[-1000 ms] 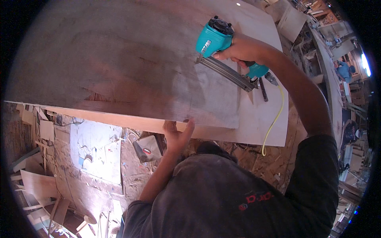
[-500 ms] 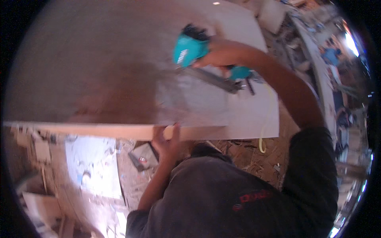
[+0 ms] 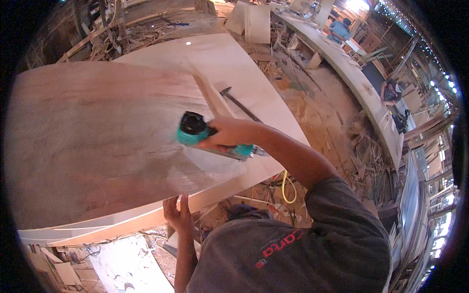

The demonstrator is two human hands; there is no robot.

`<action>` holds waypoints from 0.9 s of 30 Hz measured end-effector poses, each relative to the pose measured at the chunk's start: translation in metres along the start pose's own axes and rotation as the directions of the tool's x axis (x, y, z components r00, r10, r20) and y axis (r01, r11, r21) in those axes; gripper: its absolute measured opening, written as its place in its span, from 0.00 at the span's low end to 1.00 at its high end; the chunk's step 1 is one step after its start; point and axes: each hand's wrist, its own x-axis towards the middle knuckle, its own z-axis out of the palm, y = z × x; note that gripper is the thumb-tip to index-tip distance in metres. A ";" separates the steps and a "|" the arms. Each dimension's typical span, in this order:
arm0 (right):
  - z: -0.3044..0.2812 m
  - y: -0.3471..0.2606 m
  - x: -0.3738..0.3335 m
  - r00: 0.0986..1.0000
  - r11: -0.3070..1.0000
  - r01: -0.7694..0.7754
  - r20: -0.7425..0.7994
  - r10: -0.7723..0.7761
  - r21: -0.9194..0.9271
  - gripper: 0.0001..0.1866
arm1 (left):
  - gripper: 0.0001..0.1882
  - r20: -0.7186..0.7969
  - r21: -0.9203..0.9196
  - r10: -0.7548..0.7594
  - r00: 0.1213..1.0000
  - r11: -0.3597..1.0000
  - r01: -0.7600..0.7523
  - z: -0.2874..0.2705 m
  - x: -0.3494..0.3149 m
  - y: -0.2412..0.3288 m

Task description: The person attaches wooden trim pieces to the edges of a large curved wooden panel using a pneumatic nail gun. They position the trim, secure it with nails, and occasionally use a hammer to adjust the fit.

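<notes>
My right hand [image 3: 221, 132] is wrapped round the grip of a teal and black air nail gun [image 3: 188, 131], held over the top of a large brown wood panel [image 3: 97, 141]. The tool's long magazine slants toward the right. At the panel's near edge, my left hand [image 3: 178, 215] grips the rim from below, fingertips against the pale edge strip [image 3: 132, 223]. Part of that hand is hidden behind the edge. Under the brown panel, a paler sheet [image 3: 273, 117] sticks out to the right, with a hammer [image 3: 240, 104] and a wood strip [image 3: 211, 95] lying there.
A yellow hose [image 3: 289, 190] hangs by the sheet's near right edge. Wood scraps and sawdust cover the floor [image 3: 317, 122]. A long plank bench [image 3: 354, 78] runs along the right, with two people [image 3: 339, 30] beyond it. A white sheet [image 3: 127, 263] lies below left.
My view has swung, bringing the hammer, the wood strip and the far workshop into sight. The nail gun has moved nearer the panel's near edge. My left hand still holds the edge.
</notes>
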 end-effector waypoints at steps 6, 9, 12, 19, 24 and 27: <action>0.050 0.097 -0.084 0.964 0.831 0.043 -0.240 0.110 0.555 0.27 | 0.09 0.080 0.133 0.198 0.977 0.969 -0.207 -0.012 0.012 0.005; 0.068 0.093 -0.127 0.857 0.744 -0.075 -0.339 0.388 0.663 0.31 | 0.10 0.115 0.228 0.200 0.973 0.948 -0.222 -0.018 0.016 0.012; 0.068 0.163 -0.155 0.829 0.749 0.004 -0.421 0.368 0.662 0.34 | 0.10 0.136 0.201 0.234 0.963 0.945 -0.258 -0.011 0.018 0.013; 0.018 0.201 -0.142 0.711 0.903 -0.291 -0.560 0.425 0.315 0.41 | 0.10 0.088 0.326 0.256 0.963 0.906 -0.270 -0.010 0.011 0.021; -0.031 0.281 -0.092 0.678 0.921 -0.385 -0.695 0.238 -0.059 0.39 | 0.10 -0.076 0.234 0.119 0.990 0.967 -0.098 0.004 -0.004 0.015; -0.041 0.291 -0.056 0.629 0.836 -0.534 -0.721 0.291 -0.128 0.41 | 0.09 -0.241 0.350 0.202 0.949 0.930 -0.109 0.021 -0.022 0.012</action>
